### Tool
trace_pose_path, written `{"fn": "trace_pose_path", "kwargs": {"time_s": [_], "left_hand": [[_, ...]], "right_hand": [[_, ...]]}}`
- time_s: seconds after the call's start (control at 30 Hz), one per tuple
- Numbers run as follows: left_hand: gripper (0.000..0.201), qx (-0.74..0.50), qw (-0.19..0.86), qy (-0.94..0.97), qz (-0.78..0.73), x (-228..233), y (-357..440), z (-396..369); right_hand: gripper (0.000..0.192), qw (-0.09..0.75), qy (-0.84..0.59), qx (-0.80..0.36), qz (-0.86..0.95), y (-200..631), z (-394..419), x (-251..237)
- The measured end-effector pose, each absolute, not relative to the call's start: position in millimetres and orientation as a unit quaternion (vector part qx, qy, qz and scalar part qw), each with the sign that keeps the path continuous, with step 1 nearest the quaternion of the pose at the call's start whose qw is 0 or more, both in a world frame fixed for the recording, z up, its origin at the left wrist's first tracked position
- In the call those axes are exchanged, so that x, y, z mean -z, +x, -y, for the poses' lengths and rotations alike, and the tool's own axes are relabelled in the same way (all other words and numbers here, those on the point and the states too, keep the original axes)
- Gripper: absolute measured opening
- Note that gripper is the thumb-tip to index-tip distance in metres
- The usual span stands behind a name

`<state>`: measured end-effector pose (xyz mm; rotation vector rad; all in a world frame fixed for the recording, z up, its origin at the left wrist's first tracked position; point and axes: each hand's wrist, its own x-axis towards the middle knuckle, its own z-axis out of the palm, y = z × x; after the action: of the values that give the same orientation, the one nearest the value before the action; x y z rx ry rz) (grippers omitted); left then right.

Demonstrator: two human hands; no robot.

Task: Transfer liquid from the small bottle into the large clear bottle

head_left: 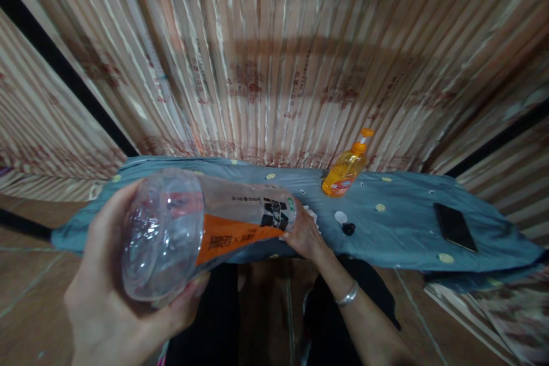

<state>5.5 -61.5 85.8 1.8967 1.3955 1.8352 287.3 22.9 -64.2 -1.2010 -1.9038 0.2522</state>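
Note:
My left hand (107,291) grips the base of a large clear plastic bottle (180,229) with an orange and black label, held on its side with the bottom toward me. My right hand (305,234) is at the bottle's neck end, fingers closed around it above a crumpled white tissue (312,214); the bottle's mouth is hidden behind this hand. A silver bangle sits on my right wrist. Both hands are over the near edge of a low surface draped in a blue-grey cloth (398,234).
An orange pump bottle (346,167) stands at the back of the cloth. A small white cap (340,217) and a black cap (349,229) lie near my right hand. A black phone (454,226) lies to the right. Striped curtain behind, brown tiled floor below.

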Motion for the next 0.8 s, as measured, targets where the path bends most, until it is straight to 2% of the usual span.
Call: {"fn": "trace_pose_path", "kwargs": {"time_s": [0.8], "left_hand": [[0.099,-0.585,0.028,0.656,-0.476,-93.4,8.5,60.0]], "right_hand": [[0.078,0.412,-0.493,-0.097,0.76,286.7,-22.5,62.7]]}}
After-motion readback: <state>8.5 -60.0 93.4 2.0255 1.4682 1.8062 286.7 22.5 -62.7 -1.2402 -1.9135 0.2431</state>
